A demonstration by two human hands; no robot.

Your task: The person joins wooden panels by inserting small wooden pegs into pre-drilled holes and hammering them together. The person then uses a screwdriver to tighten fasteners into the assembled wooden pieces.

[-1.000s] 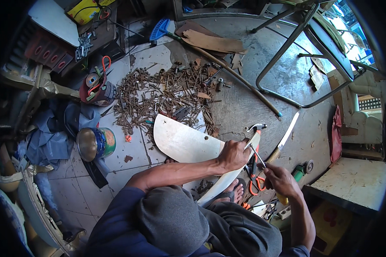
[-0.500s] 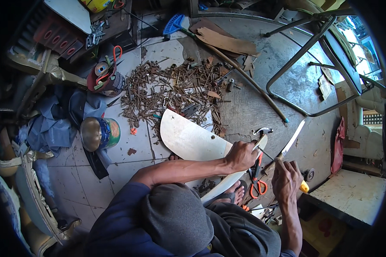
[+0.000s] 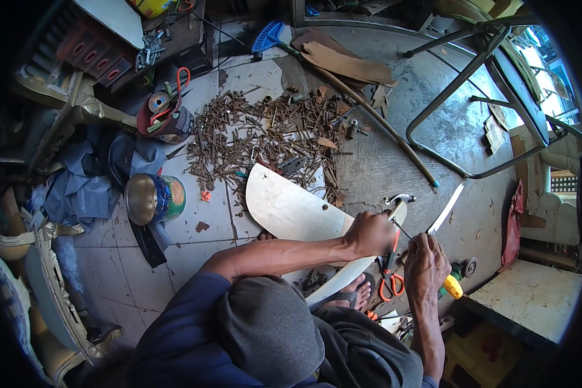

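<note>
A white curved board (image 3: 297, 205) with a rounded wide end and a dark hole lies across the floor in front of me. My left hand (image 3: 368, 234) is closed over its narrower right part; the fingertips are blurred. In my right fist (image 3: 427, 262) is a thin metal rod (image 3: 404, 231), reaching toward the board beside my left fingers. Any handle on it is hidden in the palm. Under and between my hands lie orange-handled scissors (image 3: 390, 284). A silver claw hammer head (image 3: 401, 198) shows past the board's tip, and a long pale blade (image 3: 447, 208) lies beyond my right hand.
Rusty nails and screws (image 3: 265, 132) spread over the tiles ahead. At left stand a metal can (image 3: 155, 199) and a red bucket of tools (image 3: 168, 123). A blue broom (image 3: 362, 103), a metal-framed chair (image 3: 446, 103), a yellow handle (image 3: 453, 286) and a low bench (image 3: 530, 294) are rightward.
My right hand has come slightly inward, and its fingers have curled tighter round the rod. More of the yellow handle and the green tool beside it shows. My left hand stays on the board.
</note>
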